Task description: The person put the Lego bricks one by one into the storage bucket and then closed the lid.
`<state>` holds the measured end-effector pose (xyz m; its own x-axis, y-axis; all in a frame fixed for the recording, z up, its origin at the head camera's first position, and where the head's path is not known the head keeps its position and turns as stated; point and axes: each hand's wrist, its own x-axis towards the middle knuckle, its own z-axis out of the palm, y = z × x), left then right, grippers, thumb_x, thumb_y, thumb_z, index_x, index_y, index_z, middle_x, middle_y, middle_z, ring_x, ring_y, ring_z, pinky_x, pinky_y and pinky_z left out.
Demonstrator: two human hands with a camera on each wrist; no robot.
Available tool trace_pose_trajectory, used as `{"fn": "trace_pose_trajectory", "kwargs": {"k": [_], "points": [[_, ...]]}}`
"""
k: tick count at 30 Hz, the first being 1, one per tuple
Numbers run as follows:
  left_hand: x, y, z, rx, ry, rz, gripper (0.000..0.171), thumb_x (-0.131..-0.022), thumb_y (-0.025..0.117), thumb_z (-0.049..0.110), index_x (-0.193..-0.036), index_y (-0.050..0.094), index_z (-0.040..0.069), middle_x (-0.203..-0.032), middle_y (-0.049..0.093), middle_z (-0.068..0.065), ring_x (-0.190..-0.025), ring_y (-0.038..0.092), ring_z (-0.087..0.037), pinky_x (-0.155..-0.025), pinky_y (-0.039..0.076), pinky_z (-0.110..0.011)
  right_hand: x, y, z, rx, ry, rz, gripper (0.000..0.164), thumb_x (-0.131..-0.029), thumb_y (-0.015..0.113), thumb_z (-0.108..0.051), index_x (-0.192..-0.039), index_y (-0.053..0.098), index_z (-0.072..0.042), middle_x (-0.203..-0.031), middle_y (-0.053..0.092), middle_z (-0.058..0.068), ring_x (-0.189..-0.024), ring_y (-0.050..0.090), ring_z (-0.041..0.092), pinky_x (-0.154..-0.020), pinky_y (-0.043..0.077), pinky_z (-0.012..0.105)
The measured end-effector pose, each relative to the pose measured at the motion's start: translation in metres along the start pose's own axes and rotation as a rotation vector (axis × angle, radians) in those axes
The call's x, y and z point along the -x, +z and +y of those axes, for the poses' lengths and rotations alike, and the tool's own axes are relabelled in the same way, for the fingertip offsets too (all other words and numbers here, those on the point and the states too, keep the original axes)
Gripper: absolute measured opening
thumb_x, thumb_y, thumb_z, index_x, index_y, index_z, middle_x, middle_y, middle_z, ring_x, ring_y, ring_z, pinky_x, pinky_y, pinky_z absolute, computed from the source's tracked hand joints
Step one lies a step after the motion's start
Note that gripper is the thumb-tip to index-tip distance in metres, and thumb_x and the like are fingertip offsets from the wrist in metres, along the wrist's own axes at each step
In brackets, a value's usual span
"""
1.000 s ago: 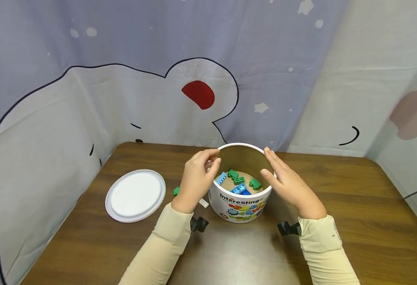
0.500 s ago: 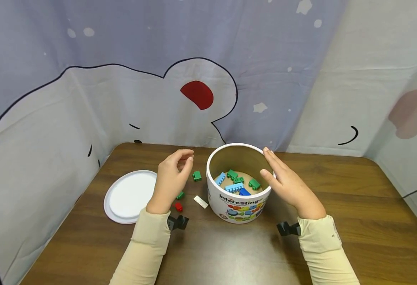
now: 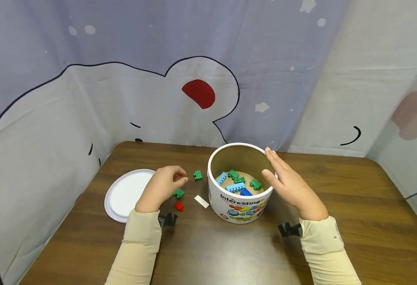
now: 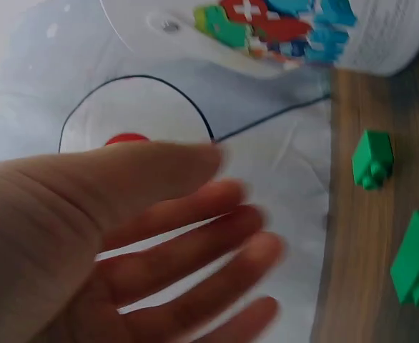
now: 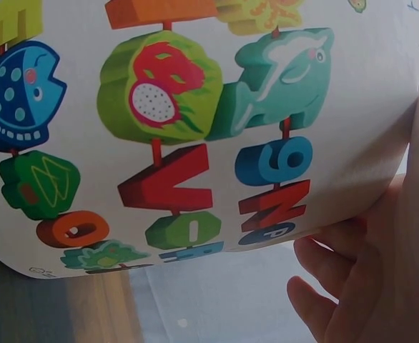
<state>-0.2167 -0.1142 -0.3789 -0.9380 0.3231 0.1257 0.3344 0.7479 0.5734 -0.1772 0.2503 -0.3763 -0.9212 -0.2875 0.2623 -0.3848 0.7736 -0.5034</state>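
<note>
My left hand (image 3: 161, 186) is over the table just left of the loose bricks, fingers loosely bent with nothing between them. Close to its fingertips lies a green toy brick (image 3: 179, 193), with a red brick (image 3: 179, 206) nearer me. Another green brick (image 3: 198, 175) sits farther back, and a flat white piece (image 3: 202, 201) lies beside the bucket. My right hand (image 3: 295, 190) rests against the right side of the white round bucket (image 3: 242, 215), fingers extended along its rim. Inside the bucket are several bricks, among them a light blue one (image 3: 235, 187) and a green one (image 3: 255, 184).
A round white lid (image 3: 117, 211) lies on the wooden table (image 3: 222, 253) at the left, partly behind my left hand. A printed curtain (image 3: 265, 71) hangs directly behind the table's far edge. Dark camera mounts stick out from both wrists.
My left hand has moved from over the bucket's left rim leftward and down toward the loose bricks, uncovering them. A light blue brick in the bucket shifted. The right hand stayed put.
</note>
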Motion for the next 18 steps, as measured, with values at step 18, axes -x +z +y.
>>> {"fn": "trace_pose_trajectory", "kwargs": {"k": [18], "points": [[0.002,0.003,-0.02,-0.041,-0.093,-0.382,0.006,-0.084,0.081,0.005,-0.089,0.079,0.006,-0.09,0.074,-0.001,-0.076,0.061,-0.015,-0.068,0.053,-0.032,-0.001,0.001,0.003,-0.011,-0.005,-0.002,0.067,-0.108,0.046,-0.04,-0.163,0.019,-0.011,-0.167,0.02,0.014,-0.153,0.02,0.036,-0.119,0.024,0.061]]}}
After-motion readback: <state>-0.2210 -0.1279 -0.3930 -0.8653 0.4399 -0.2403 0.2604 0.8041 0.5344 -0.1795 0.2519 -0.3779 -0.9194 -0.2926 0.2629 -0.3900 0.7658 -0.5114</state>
